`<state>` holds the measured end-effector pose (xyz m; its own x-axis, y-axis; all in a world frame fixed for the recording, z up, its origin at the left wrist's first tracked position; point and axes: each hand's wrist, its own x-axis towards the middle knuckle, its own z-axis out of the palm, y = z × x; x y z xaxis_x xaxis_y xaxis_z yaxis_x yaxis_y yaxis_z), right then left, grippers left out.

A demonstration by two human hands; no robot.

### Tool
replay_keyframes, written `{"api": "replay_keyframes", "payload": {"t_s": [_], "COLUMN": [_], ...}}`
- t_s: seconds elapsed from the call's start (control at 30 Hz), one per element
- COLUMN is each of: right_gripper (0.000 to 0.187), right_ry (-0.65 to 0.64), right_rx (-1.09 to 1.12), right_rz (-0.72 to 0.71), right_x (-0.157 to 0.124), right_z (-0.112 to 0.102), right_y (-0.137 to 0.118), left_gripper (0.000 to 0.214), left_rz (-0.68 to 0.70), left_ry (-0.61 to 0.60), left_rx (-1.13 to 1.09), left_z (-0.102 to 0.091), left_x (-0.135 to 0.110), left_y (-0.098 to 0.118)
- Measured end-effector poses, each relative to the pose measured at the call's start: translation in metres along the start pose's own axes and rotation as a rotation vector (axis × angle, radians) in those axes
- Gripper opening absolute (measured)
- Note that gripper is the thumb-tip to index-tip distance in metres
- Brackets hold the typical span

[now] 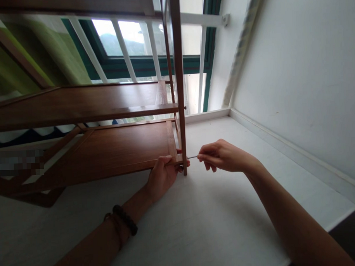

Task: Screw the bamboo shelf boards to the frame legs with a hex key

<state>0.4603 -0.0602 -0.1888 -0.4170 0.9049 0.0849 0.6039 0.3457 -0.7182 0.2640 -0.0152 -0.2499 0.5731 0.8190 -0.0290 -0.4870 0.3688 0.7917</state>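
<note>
A brown wooden shelf rack [106, 108] stands on a white surface [215, 224]. My left hand [163, 176] grips the front right corner of the lowest shelf board [120, 148], fingers curled over its edge next to the upright post [179, 82]. My right hand [221, 155] is closed in a pinch on a thin metal tool [192, 157], whose tip points at the post's base where the board meets it. A dark bead bracelet [126, 219] is on my left wrist.
A white wall [303, 78] runs along the right, close to the rack. Behind the rack is a window with white bars [128, 45] and a green frame. More wooden rails of the rack [36, 188] lie low at the left.
</note>
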Motion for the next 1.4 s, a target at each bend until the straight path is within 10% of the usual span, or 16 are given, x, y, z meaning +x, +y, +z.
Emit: {"api": "replay_keyframes", "payload": {"t_s": [0.4,0.63,0.97,1.4], "right_gripper": [0.022,0.024,0.046,0.04], "right_ry": [-0.202,-0.069,-0.274,-0.127], "right_rx": [0.92,0.704,0.651,0.641], "right_rz": [0.382,0.279,0.084,0.158], "right_x": [0.013,0.007,-0.001,0.005], "right_z": [0.01,0.006,-0.013,-0.004], "right_y": [0.023,0.02,0.02,0.027], "left_gripper": [0.032,0.03,0.029,0.03], "left_rz": [-0.003,-0.001,-0.008,-0.008], "left_ry": [0.03,0.028,0.015,0.008], "left_rx": [0.028,0.011,0.03,0.022], "left_z": [0.001,0.003,0.004,0.005], "left_x": [0.0,0.0,-0.001,-0.003], "left_y": [0.0,0.001,0.002,0.003]}}
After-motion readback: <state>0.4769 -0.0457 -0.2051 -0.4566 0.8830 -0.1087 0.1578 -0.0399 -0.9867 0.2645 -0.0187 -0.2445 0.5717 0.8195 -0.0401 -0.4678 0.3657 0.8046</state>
